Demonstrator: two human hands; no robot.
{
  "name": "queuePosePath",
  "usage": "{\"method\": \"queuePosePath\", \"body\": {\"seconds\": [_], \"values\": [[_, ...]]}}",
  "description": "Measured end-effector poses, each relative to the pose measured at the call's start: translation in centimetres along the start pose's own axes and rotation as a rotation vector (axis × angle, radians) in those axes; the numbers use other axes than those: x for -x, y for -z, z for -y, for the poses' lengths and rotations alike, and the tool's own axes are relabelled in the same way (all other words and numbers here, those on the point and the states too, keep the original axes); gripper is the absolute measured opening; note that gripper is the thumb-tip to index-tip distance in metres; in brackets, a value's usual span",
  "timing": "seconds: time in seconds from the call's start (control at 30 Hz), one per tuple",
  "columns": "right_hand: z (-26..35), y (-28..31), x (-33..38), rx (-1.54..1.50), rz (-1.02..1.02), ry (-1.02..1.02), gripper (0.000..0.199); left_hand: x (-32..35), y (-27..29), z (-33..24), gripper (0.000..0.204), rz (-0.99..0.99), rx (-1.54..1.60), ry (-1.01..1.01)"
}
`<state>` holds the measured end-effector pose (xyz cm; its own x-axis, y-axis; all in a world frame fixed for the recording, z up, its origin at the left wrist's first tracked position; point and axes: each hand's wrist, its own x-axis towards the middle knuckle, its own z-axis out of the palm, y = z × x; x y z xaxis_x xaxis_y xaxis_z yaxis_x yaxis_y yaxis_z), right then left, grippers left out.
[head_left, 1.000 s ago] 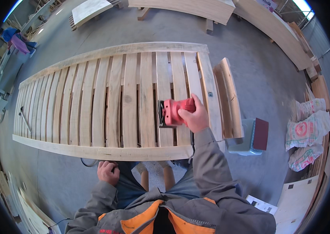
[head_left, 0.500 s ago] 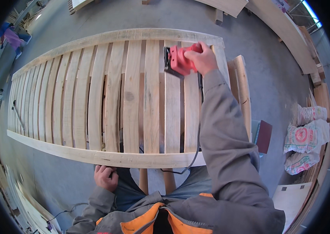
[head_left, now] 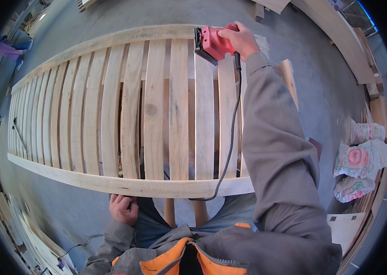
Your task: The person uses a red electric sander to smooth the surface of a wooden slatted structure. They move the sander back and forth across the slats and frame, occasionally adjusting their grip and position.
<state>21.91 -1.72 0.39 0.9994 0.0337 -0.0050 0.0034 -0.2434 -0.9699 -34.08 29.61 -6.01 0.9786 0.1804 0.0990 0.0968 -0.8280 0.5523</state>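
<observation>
My right hand [head_left: 241,40] is closed round the body of a red electric sander [head_left: 215,42]. The sander is tipped so that its black pad faces left, over the far end of one slat [head_left: 204,114] near the far rail. Whether the pad touches the wood I cannot tell. Its black cord [head_left: 234,133] drops across the slats and over the near rail [head_left: 157,187] of a long wooden slatted frame. Down by my left thigh, just below that rail, my left hand [head_left: 124,210] is curled closed. Anything inside its fingers is hidden.
A dark T-shaped tool [head_left: 18,133] lies on the frame's left end. White printed sacks [head_left: 360,158] sit at the right beside stacked boards. A reddish-brown panel [head_left: 316,147] shows partly behind my right sleeve. Far left, a person in purple [head_left: 8,49] is near machinery.
My right hand has carried the sander away from me, toward the far rail. The cord has swung out into view across the slats. My left hand stays where it was.
</observation>
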Motion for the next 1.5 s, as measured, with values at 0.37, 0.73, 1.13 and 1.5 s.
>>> {"method": "queuePosePath", "body": {"seconds": [0.37,0.73,1.13,1.5], "values": [[-1.5,3.0,7.6,-0.018,0.048,-0.079,0.09,0.5,-0.4,-0.3,0.008,-0.035,-0.012,-0.037],[-4.5,4.8,20.3,-0.256,0.023,-0.107,0.094,2.4,-0.6,0.2,0.005,-0.05,-0.071,-0.03],[-5.6,6.4,32.6,-0.294,-0.007,-0.159,0.096,3.5,-0.6,-0.1,0.009,-0.054,-0.078,-0.007],[-6.1,7.2,37.3,-0.334,0.027,-0.202,0.094,3.4,-0.7,0.2,0.007,-0.07,-0.09,-0.036]]}}
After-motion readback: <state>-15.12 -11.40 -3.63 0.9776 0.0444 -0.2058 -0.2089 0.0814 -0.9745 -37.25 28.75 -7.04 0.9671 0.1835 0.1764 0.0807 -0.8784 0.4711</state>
